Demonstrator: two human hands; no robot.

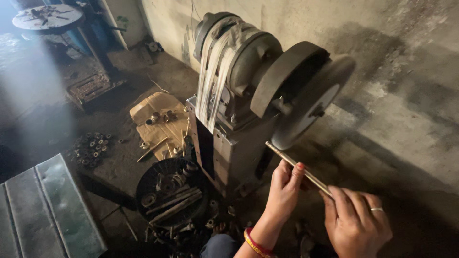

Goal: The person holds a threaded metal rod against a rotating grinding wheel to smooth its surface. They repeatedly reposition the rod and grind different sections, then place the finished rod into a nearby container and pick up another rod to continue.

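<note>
A thin metal rod (pixel 292 163) runs diagonally, its upper left end close to the lower rim of a grey grinding wheel (pixel 313 102). My left hand (pixel 285 189) pinches the rod at its middle from below. My right hand (pixel 355 220), wearing a ring, is closed around the rod's lower right end. The wheel sits on a belt-driven bench grinder (pixel 239 71) fixed to a metal stand (pixel 234 153) against the wall.
A round dark basket (pixel 174 191) with rods and metal parts stands on the floor left of the stand. Cardboard (pixel 160 122) carries small fittings, and more lie loose (pixel 91 148). A metal sheet (pixel 45 210) lies at the lower left.
</note>
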